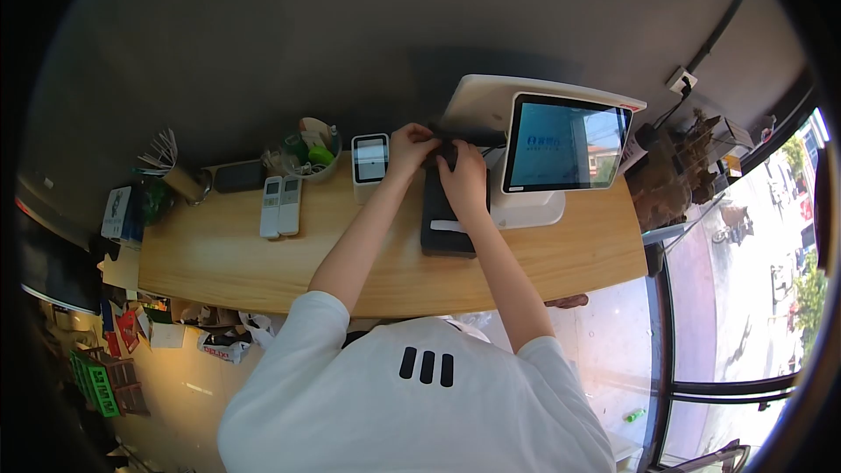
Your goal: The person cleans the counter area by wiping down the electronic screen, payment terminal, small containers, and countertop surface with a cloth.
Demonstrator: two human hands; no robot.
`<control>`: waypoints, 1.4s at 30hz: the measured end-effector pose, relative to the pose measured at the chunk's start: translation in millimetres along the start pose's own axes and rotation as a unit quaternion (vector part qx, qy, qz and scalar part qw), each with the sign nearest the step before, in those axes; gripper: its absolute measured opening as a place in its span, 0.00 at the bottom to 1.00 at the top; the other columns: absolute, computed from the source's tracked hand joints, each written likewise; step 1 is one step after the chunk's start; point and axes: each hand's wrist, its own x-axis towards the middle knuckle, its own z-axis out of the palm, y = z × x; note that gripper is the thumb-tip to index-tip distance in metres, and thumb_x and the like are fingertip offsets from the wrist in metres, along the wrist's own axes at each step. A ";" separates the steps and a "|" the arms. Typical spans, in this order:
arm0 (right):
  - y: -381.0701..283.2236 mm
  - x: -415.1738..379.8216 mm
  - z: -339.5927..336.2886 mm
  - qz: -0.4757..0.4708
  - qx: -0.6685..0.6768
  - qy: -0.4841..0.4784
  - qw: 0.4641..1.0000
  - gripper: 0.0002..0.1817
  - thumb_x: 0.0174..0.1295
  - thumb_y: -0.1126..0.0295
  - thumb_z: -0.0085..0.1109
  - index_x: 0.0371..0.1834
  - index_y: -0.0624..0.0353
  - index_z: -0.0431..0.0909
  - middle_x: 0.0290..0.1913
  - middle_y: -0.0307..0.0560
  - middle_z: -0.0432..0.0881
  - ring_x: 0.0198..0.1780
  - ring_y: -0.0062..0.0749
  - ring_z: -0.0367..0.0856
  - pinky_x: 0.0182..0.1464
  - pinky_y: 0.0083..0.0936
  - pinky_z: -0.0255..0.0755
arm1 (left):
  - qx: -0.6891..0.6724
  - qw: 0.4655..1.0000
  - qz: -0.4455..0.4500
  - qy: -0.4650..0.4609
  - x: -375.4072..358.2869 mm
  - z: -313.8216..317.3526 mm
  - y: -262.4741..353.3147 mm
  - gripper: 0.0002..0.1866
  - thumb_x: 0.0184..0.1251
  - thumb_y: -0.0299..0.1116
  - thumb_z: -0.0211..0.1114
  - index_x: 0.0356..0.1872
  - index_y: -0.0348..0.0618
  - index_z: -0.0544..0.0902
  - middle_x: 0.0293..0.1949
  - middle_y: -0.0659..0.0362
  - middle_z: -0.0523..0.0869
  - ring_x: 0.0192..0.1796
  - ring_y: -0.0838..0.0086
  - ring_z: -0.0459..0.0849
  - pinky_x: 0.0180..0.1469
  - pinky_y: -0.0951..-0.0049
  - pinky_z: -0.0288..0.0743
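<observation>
Both hands sit at the far end of the black receipt printer (447, 215); left hand (409, 147) curled on the dark bit at its top, right hand (464, 177) pressed flat beside it — can't tell exact finger grip. Tight spot: card reader (371, 158) left, monitor (565, 144) right; open counter (219, 254) nearer.

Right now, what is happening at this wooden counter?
A person in a white shirt stands at the wooden counter. The left hand and the right hand meet over the far end of a black device lying flat beside the screen terminal. What the fingers grip there is too small to tell. Two white remotes and a small payment screen lie untouched to the left.
</observation>
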 end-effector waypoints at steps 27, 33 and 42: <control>50.0 65.1 66.3 0.199 0.007 -0.007 0.980 0.15 0.50 0.68 0.64 0.34 0.71 0.80 0.37 0.66 0.82 0.39 0.58 0.83 0.45 0.39 0.77 | 0.071 0.995 0.040 -0.048 9.4 -20.7 -8.4 0.10 0.56 0.30 0.71 0.38 0.37 0.84 0.36 0.56 0.87 0.43 0.74 0.84 0.47 0.75 0.76; 71.1 70.8 68.0 0.389 0.318 -0.038 0.864 0.13 0.52 0.76 0.60 0.40 0.73 0.77 0.35 0.58 0.82 0.35 0.43 0.84 0.34 0.33 0.78 | 0.012 0.998 0.027 -0.051 0.9 -36.1 -0.1 0.09 0.57 0.31 0.71 0.37 0.39 0.85 0.36 0.59 0.87 0.43 0.76 0.83 0.48 0.77 0.74; 48.2 63.9 63.7 0.381 0.319 0.140 0.856 0.13 0.56 0.77 0.57 0.44 0.74 0.76 0.39 0.56 0.81 0.21 0.33 0.80 0.23 0.26 0.75 | 0.002 0.999 -0.005 -0.040 -9.7 -44.9 4.5 0.09 0.56 0.32 0.71 0.35 0.40 0.84 0.36 0.59 0.86 0.43 0.77 0.83 0.49 0.76 0.73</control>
